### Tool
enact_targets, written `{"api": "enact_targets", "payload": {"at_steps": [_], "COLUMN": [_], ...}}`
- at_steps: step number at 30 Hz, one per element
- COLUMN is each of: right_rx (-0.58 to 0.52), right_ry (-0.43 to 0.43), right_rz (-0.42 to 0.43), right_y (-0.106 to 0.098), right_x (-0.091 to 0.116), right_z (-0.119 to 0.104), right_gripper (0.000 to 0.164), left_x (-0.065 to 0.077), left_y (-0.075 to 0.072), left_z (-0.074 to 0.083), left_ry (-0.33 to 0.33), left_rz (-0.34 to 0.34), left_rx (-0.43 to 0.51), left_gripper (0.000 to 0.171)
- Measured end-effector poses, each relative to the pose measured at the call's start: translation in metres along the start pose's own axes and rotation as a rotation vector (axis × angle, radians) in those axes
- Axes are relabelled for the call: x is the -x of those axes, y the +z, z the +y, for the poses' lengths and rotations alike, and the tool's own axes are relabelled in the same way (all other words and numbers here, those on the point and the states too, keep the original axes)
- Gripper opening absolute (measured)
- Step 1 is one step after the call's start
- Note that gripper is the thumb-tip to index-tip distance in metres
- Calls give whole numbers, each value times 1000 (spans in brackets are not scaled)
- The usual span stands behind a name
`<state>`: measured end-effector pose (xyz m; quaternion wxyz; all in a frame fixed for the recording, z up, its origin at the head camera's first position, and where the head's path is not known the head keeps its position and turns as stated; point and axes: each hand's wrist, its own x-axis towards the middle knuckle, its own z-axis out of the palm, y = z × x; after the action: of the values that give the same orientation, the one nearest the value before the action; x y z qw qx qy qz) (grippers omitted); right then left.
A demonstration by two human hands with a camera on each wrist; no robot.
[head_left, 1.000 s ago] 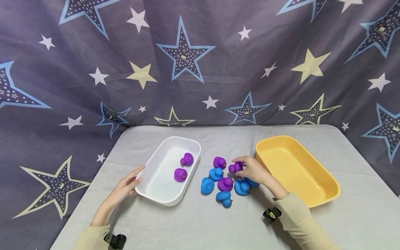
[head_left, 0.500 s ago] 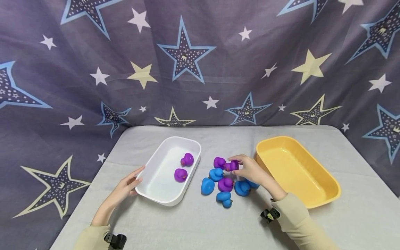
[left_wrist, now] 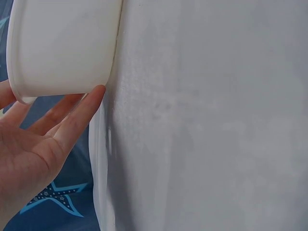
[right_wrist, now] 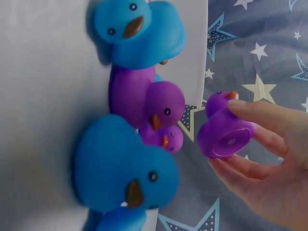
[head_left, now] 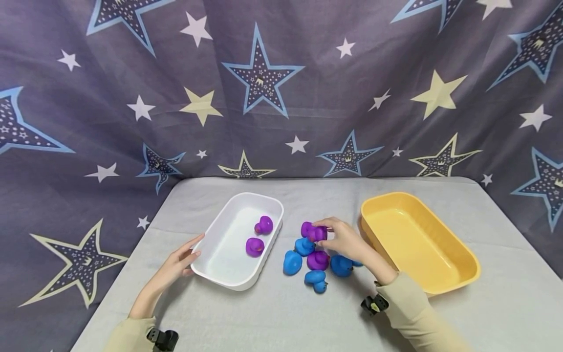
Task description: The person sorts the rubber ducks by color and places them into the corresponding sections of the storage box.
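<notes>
My right hand [head_left: 347, 240] pinches a purple rubber duck [head_left: 318, 234] between thumb and fingertips. In the right wrist view this held duck [right_wrist: 222, 127] is tilted, its flat base facing the camera. It overlaps another purple duck [head_left: 305, 228] in the head view. Below it lie a blue duck [head_left: 304, 246] and a purple duck [head_left: 318, 260]. My left hand [head_left: 171, 266] touches the near left end of the white tub [head_left: 224, 281] with nearly straight fingers. In the left wrist view, fingertips [left_wrist: 99, 90] rest against the tub's outer wall.
Two purple ducks, one of them nearer [head_left: 254, 247], sit in the white tub. Several blue ducks, among them one at the front [head_left: 315, 279], lie around the pile. Right of it stands a yellow tub [head_left: 418, 239]. A starred cloth [head_left: 281, 137] hangs behind the table.
My right hand has moved left with the purple duck, from beside the yellow tub to over the back of the pile. The left hand stays at the white tub.
</notes>
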<state>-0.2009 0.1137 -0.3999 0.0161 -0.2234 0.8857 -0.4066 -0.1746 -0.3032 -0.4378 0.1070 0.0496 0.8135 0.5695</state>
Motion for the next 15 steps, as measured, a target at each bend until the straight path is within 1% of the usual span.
{"api": "enact_targets", "payload": {"at_steps": [3,7,9,15], "right_rx": [-31,-62,-63,-59], "right_ry": [-12,-74,-92,-94], "right_rz": [-18,-26,-28,-45], "right_y": [3,6,8,14], "right_x": [-1,-2,-2,-6], "right_z": [-5,-13,-16,-26], "right_gripper": [41,40,40,41], "left_x": [0,0,0,0], "left_y": [0,0,0,0], "left_z": [0,-2,-2,-3], "left_ry": [3,9,10,10], "left_rz": [-4,-10,-11,-18], "left_rx": [5,12,16,26], "left_gripper": [55,55,55,56]}}
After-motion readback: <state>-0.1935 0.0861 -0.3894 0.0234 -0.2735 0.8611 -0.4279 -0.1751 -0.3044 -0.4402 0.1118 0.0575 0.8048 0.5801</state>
